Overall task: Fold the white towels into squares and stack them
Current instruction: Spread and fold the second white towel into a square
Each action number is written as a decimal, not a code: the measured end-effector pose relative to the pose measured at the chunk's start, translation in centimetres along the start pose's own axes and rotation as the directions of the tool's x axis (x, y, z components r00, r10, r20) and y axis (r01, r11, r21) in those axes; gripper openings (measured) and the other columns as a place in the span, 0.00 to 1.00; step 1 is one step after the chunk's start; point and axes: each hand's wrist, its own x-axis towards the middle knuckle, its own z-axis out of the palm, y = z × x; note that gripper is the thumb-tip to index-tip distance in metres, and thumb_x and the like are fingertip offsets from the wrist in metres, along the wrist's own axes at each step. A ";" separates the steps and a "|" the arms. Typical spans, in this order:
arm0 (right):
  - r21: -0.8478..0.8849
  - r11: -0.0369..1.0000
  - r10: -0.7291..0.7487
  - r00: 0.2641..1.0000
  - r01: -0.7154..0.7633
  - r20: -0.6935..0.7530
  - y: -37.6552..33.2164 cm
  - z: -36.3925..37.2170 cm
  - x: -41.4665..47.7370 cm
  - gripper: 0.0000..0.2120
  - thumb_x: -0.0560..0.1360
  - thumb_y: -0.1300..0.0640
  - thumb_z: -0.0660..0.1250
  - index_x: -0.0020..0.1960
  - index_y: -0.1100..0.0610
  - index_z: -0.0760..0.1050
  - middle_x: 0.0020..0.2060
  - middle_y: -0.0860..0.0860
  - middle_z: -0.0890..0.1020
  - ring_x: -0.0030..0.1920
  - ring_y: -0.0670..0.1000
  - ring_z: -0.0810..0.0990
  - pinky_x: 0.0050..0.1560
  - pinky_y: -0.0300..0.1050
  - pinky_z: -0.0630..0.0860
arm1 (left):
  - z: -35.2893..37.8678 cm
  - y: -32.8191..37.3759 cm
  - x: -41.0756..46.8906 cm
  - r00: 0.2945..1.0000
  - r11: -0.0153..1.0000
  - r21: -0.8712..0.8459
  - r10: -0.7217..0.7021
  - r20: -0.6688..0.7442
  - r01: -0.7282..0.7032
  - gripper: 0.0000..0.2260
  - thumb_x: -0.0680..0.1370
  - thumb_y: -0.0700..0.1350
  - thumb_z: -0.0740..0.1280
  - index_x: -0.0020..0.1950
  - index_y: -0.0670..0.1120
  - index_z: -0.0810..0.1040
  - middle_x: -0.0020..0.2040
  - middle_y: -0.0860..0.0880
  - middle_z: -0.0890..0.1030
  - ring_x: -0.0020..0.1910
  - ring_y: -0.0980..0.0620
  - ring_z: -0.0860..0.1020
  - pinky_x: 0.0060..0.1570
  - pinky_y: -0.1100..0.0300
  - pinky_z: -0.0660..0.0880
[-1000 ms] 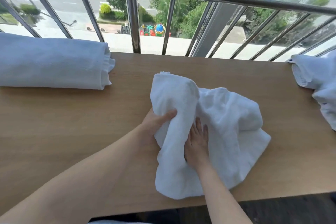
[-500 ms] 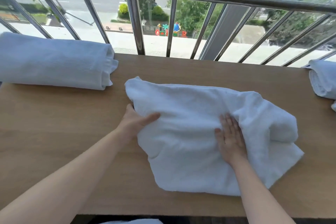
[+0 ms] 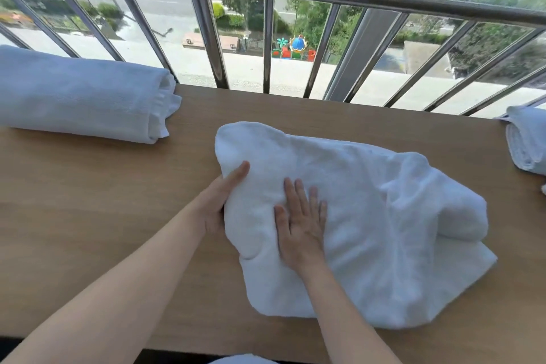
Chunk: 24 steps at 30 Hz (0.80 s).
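A white towel [image 3: 384, 216] lies loosely folded and rumpled in the middle of the wooden table [image 3: 103, 201], with a thick bulge at its right side. My left hand [image 3: 218, 201] grips the towel's left edge, thumb on top and fingers hidden under the cloth. My right hand [image 3: 301, 224] lies flat on the towel's left part, fingers straight and pointing away from me. A folded white towel [image 3: 79, 97] rests at the far left of the table.
More white towel cloth [image 3: 526, 142] sits at the table's right edge, partly cut off. A metal railing [image 3: 206, 38] with bars runs along the table's far side. The table's near edge is just below my forearms.
The bunched towel was spread out sideways to the right. My right hand then slid back left across the cloth, close to my left hand, which kept its hold on the left edge.
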 end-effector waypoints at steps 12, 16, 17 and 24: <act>-0.324 0.943 0.135 0.976 -0.074 0.171 0.1 -1.4 1.3 0.29 0.83 0.38 0.41 0.80 0.40 0.34 0.80 0.42 0.36 0.78 0.49 0.30 0.75 0.55 0.27 | -3.6 0.8 -4.3 0.793 0.806 0.591 0.352 -0.498 0.013 0.46 0.56 0.71 0.79 0.65 0.52 0.65 0.57 0.54 0.78 0.52 0.53 0.80 0.50 0.52 0.79; -0.109 0.992 0.080 0.979 -0.060 0.185 -4.4 1.7 -1.2 0.29 0.80 0.34 0.38 0.79 0.36 0.37 0.80 0.41 0.39 0.78 0.46 0.30 0.75 0.52 0.26 | -5.4 -0.4 -4.3 0.973 0.940 0.341 0.062 -0.220 0.017 0.35 0.64 0.67 0.78 0.64 0.48 0.79 0.59 0.47 0.84 0.55 0.48 0.84 0.50 0.53 0.82; -0.074 0.995 0.075 0.978 -0.062 0.192 -5.1 2.5 -2.0 0.29 0.80 0.34 0.37 0.79 0.36 0.38 0.80 0.41 0.40 0.78 0.45 0.30 0.75 0.51 0.25 | -5.5 -0.4 -4.4 0.988 0.951 0.307 0.003 -0.155 0.046 0.33 0.66 0.66 0.78 0.64 0.49 0.80 0.60 0.48 0.84 0.56 0.48 0.84 0.52 0.51 0.81; -0.118 0.985 0.140 0.981 -0.125 0.137 -5.0 3.6 -3.2 0.31 0.77 0.33 0.33 0.79 0.37 0.36 0.80 0.39 0.40 0.78 0.43 0.34 0.76 0.51 0.29 | -8.0 0.6 -5.6 0.980 0.904 0.405 -0.183 0.080 0.136 0.27 0.71 0.59 0.77 0.65 0.48 0.81 0.63 0.45 0.82 0.61 0.42 0.81 0.58 0.44 0.80</act>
